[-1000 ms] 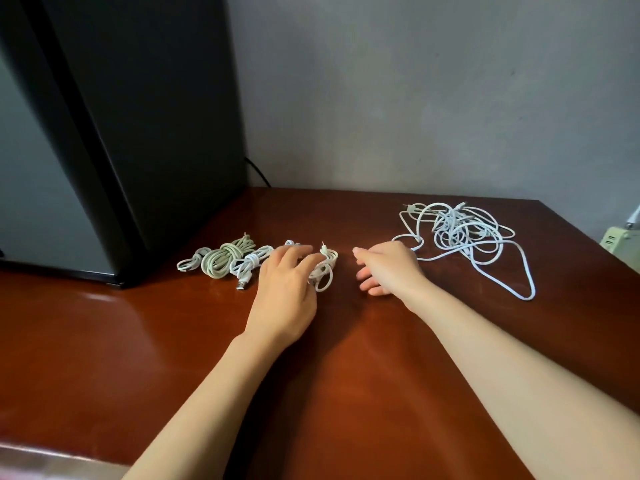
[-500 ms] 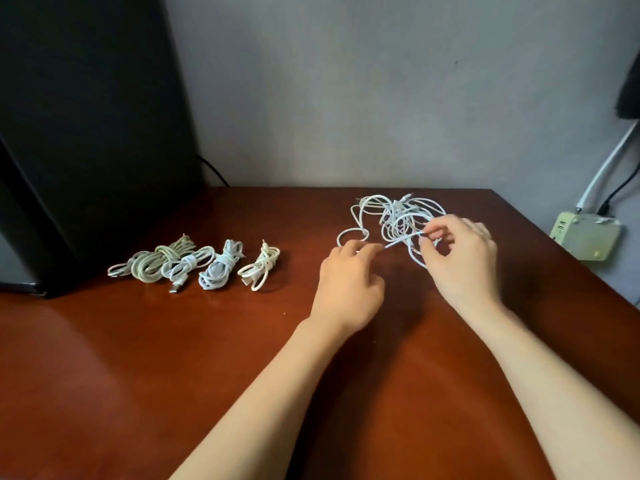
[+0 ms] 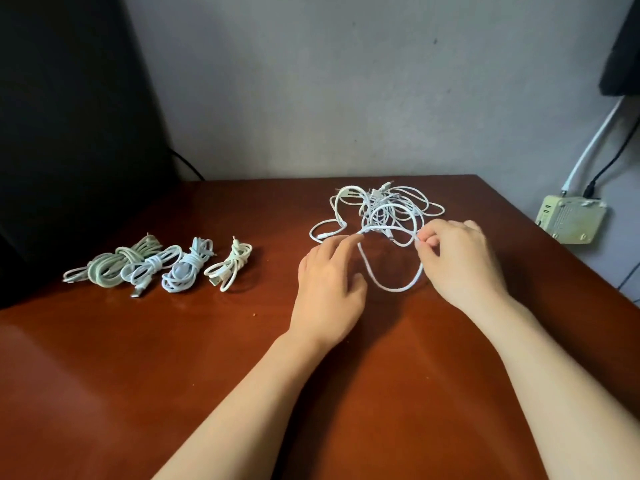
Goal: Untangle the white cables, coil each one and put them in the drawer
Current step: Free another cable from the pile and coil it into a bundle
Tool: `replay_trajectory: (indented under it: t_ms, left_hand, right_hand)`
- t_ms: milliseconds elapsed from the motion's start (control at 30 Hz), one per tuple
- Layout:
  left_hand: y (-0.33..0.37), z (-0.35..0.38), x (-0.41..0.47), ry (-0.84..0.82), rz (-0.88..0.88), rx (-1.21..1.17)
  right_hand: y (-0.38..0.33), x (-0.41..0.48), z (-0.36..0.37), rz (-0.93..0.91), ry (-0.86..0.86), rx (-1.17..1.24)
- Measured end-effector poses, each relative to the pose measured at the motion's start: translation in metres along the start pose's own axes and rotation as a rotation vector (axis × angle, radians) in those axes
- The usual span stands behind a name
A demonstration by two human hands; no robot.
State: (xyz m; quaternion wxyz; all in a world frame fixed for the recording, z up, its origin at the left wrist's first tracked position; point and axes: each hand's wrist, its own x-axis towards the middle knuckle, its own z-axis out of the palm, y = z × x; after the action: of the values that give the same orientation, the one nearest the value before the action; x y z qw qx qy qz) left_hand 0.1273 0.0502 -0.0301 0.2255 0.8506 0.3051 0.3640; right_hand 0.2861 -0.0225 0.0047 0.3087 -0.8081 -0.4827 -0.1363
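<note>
**Hands on one strand (image 3: 394,290) beside the tangle (image 3: 382,207)**

The right hand (image 3: 460,265) pinched the white strand between thumb and forefinger, its other fingers curled. The left hand (image 3: 329,285) reached its forefinger to the same strand; whether it gripped or only touched could not be told. Between them the strand sagged in a slack loop towards the table (image 3: 173,375). The tangle of white cables lay on the table just beyond the hands, near the back edge. Well apart to the left lay a row of four coiled cables (image 3: 187,268), the leftmost greenish. A pale box (image 3: 571,220) sat at the wall on the right.
</note>
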Motion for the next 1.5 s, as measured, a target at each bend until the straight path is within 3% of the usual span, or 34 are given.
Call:
replay_trajectory:
  t_ms: [100,267,367,567,667,767,867,1000,1200,1333,1500]
  left_hand:
    - [0.002,-0.005,0.000,0.016,0.004,-0.089]
    - [-0.002,-0.008,-0.001,-0.093,0.036,-0.043]
    - [-0.002,-0.005,0.001,0.053,0.076,-0.126]
    - [0.001,-0.013,0.008,0.373,-0.058,-0.470]
    - [-0.003,-0.015,0.011,0.475,-0.175,-0.643]
    - [-0.004,-0.017,0.015,0.527,-0.222,-0.920]
    - [-0.001,-0.022,0.019,0.567,-0.232,-1.062]
    - [0.008,-0.026,0.019,0.484,-0.248,-1.203]
    - [0.011,-0.027,0.017,0.377,-0.183,-1.186]
    - [0.009,-0.027,0.015,0.316,-0.196,-1.144]
    - [0.003,-0.027,0.010,0.221,-0.009,-0.600]
  right_hand:
    - [-0.019,-0.008,-0.007,-0.138,0.117,0.178]
    - [-0.041,-0.021,-0.009,-0.354,0.317,0.328]
    - [-0.047,-0.026,-0.007,-0.445,0.371,0.394]
    - [-0.054,-0.035,0.000,-0.628,0.335,0.433]
    - [-0.051,-0.033,0.002,-0.643,0.276,0.427]
    - [-0.043,-0.029,0.006,-0.503,0.185,0.412]
    - [-0.032,-0.023,0.015,-0.276,-0.023,0.344]
    - [-0.020,-0.022,0.028,-0.174,-0.319,0.337]
    - [-0.030,-0.025,0.030,-0.278,-0.278,0.304]
    - [-0.029,-0.022,0.036,-0.239,-0.230,0.201]
    - [-0.018,-0.018,0.042,-0.271,-0.175,0.285]
